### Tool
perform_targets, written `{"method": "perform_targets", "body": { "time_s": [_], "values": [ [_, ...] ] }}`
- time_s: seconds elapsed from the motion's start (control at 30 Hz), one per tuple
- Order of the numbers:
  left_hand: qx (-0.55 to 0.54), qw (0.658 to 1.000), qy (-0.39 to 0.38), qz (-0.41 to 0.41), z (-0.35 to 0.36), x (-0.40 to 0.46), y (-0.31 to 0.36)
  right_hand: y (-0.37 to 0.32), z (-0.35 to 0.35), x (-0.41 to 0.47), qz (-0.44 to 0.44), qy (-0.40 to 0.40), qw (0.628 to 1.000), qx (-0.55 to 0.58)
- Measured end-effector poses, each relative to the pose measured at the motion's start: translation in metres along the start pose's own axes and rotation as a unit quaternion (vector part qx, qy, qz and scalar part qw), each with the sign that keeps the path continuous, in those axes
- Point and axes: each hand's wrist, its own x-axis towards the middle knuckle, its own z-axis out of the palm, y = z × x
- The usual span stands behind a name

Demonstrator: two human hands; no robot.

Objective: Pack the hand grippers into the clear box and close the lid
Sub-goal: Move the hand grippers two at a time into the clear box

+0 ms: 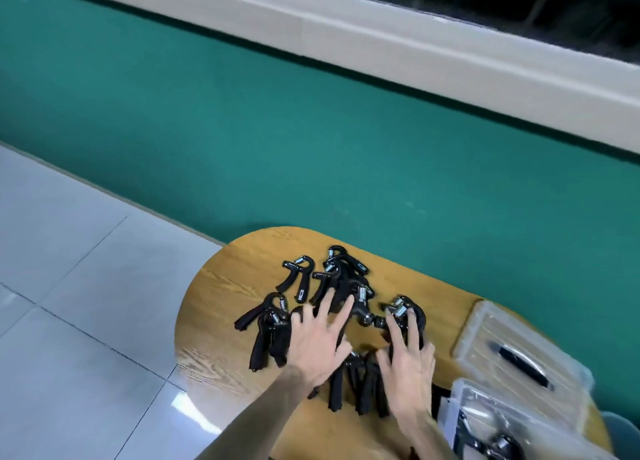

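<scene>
Several black hand grippers (298, 279) with metal springs lie in a loose pile on a round wooden table (221, 286). My left hand (320, 338) is spread flat over the middle of the pile, fingers apart. Just to its right, my right hand (410, 362) rests on the grippers nearest me, fingertips touching one with a coiled spring (401, 309). The clear box (485, 421) stands open at the table's lower right with at least one gripper inside. Its clear lid (519, 352), with a black handle, lies flat behind the box.
The table stands against a green wall (311, 130) beneath a pale window ledge (415, 44). Grey floor tiles (86, 286) spread out to the left. A pale blue rim (620, 425) shows past the table's right edge.
</scene>
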Motion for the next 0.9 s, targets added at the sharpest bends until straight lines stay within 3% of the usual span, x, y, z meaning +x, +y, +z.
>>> {"method": "perform_targets", "body": {
  "time_s": [0.23,0.43,0.67,0.9],
  "values": [
    [0.0,0.999,-0.009,0.048,0.007,-0.033,0.136,0.123,-0.042,-0.045,0.066,0.031,0.996,0.043],
    [0.006,0.996,-0.063,0.065,0.019,-0.065,0.245,0.227,-0.061,-0.086,0.098,0.025,0.995,0.022],
    [0.026,0.993,-0.095,0.069,0.034,-0.089,0.32,0.299,-0.069,-0.122,0.127,-0.001,0.991,0.032],
    [0.031,0.988,-0.142,0.058,0.065,-0.106,0.348,0.336,-0.051,-0.145,0.142,-0.076,0.985,0.062]
  ]
}}
